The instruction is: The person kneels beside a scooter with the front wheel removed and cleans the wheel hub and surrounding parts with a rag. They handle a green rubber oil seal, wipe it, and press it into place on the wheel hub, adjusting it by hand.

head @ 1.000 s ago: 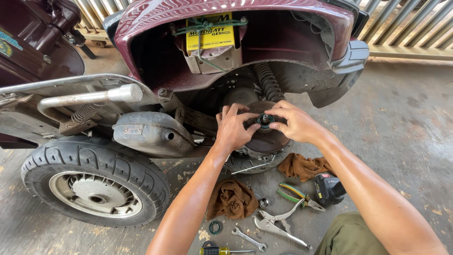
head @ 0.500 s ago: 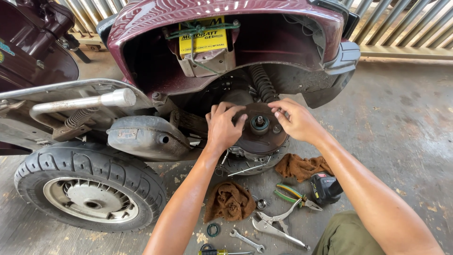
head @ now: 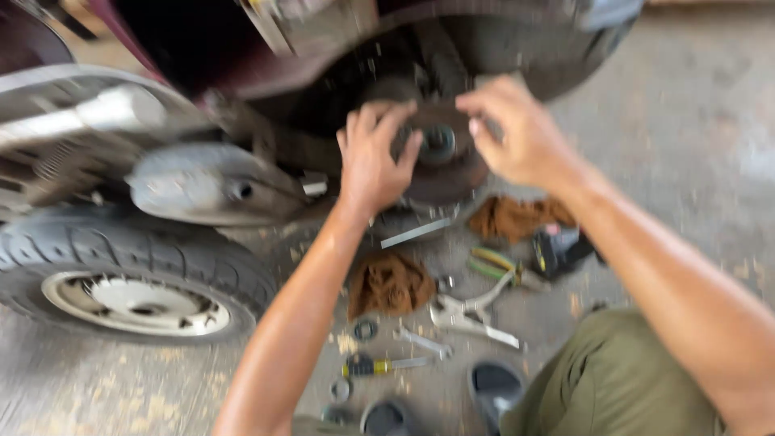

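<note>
Both hands at the scooter's rear hub; frame blurred.

We find the left hand [head: 373, 165] gripping the round, dark metal hub drum [head: 440, 161] at its nine o'clock edge, fingers spread. The right hand [head: 517, 133] hovers at two o'clock, fingers curled; its grasp we cannot tell. The drum's face and axle end point toward us. A ribbed tyre [head: 137, 258] lies at eight o'clock, brown rags [head: 391, 284] and pliers [head: 472, 311] at six.

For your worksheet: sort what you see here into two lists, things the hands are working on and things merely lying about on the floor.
In hand:
left hand, grip on the round dark hub
right hand, beside the hub; contact blurred

Lying about:
two brown rags
pliers
screwdriver
small spanner
loose wheel
</note>
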